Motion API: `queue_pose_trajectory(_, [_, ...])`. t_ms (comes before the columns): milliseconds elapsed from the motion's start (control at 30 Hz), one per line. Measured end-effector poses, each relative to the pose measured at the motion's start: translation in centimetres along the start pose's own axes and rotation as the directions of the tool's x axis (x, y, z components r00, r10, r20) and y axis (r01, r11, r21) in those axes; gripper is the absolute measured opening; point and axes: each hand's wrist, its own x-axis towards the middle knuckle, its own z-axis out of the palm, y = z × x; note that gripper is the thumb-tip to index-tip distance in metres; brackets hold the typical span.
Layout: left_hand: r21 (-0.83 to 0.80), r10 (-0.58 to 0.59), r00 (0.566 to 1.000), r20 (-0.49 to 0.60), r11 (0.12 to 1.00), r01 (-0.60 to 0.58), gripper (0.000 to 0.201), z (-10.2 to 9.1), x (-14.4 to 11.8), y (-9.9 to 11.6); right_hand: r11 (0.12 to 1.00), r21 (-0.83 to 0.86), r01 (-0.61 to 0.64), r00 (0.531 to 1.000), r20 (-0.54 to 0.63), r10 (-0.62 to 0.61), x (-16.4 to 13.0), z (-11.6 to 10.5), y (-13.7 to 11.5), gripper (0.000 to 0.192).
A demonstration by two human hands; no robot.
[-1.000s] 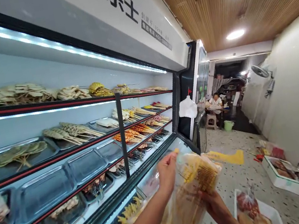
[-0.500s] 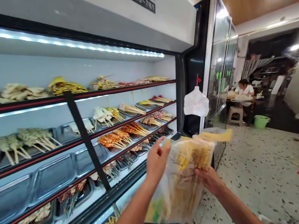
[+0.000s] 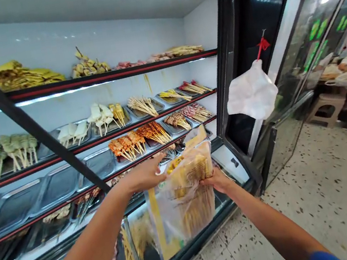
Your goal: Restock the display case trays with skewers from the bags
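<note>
Both hands hold up a see-through plastic bag full of yellow food sticks (image 3: 185, 195) in front of the open cold case: the left hand (image 3: 144, 176) pinches the bag's top edge at 9 o'clock, and the right hand (image 3: 214, 181) has its fingers closed on the side at 3 o'clock. It looks like the bag is being opened, so next the sticks need pulling out. The shiny empty metal trays (image 3: 59, 186) sit at 9 o'clock, past a slanted black bar (image 3: 44, 139); a white plastic bag (image 3: 251, 94) hangs at 2 o'clock
</note>
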Motion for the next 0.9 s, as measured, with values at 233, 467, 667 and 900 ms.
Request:
queue_pose_trajectory(233, [-0.18,-0.049,0.978,0.204,0.98,0.087,0.067,-0.7,6.1,1.3,0.99,0.091,-0.107,0.988,0.126,0.095,7.5,-5.0,0.3,0.039])
queue_pose_trajectory(467, [-0.263,-0.393,0.825,0.407,0.814,0.517,0.032,-0.2,13.1,4.7,0.967,0.119,-0.227,0.925,0.337,0.176,15.3,-11.1,-0.5,0.039])
queue_pose_trajectory(667, [-0.185,-0.674,0.662,0.328,0.641,0.745,0.016,2.0,18.5,6.4,0.929,-0.007,-0.371,0.802,0.501,0.324,20.7,-14.9,0.5,0.038])
queue_pose_trajectory(900, [-0.002,-0.732,0.609,0.305,0.639,0.769,0.025,4.6,20.7,6.2,0.923,-0.115,-0.368,0.762,0.532,0.37,23.2,-15.8,4.3,0.049])
